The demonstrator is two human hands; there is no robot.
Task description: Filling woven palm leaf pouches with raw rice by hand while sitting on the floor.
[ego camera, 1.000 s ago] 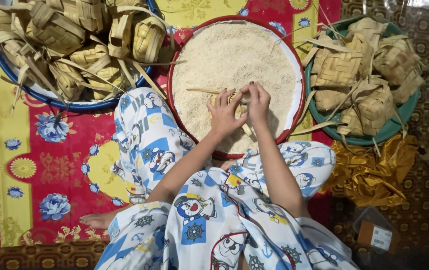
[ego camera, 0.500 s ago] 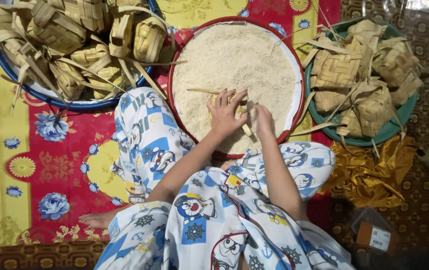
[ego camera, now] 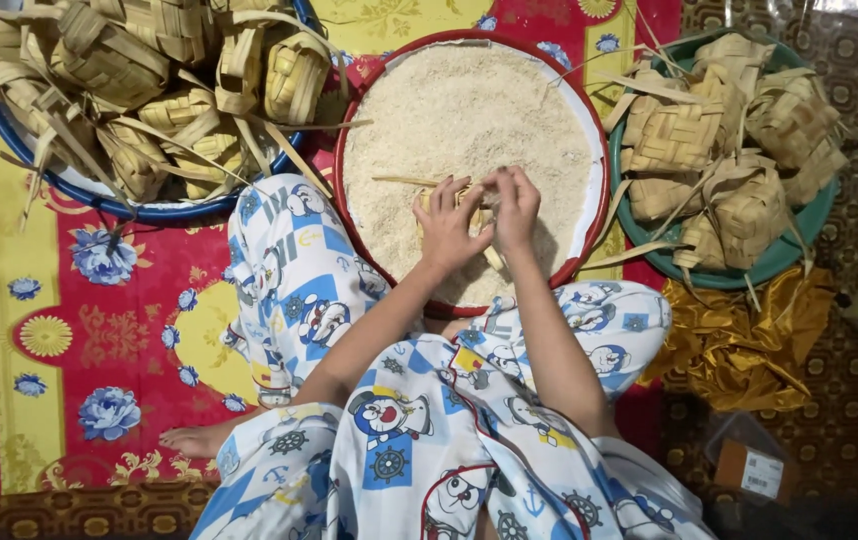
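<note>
A round red-rimmed basin [ego camera: 351, 110] full of white rice [ego camera: 454, 105] sits in front of me. Over its near part my left hand [ego camera: 446, 228] cups a small woven palm-leaf pouch [ego camera: 473, 199], mostly hidden by my fingers, with a leaf strip sticking out to the left. My right hand [ego camera: 515, 208] is bunched at the pouch's top, fingers pinched together over it; I cannot tell what is inside them.
A blue-rimmed basin [ego camera: 164, 213] at the upper left is heaped with woven leaf pouches [ego camera: 109, 65]. A green basin [ego camera: 789, 250] at the right holds more pouches [ego camera: 719, 130]. Gold cloth [ego camera: 749, 345] lies below it. My patterned legs rest on a red floral mat [ego camera: 79, 340].
My right hand drew back from the rice toward me, then rose to the pouch's top beside my left hand. The left hand has stayed on the pouch.
</note>
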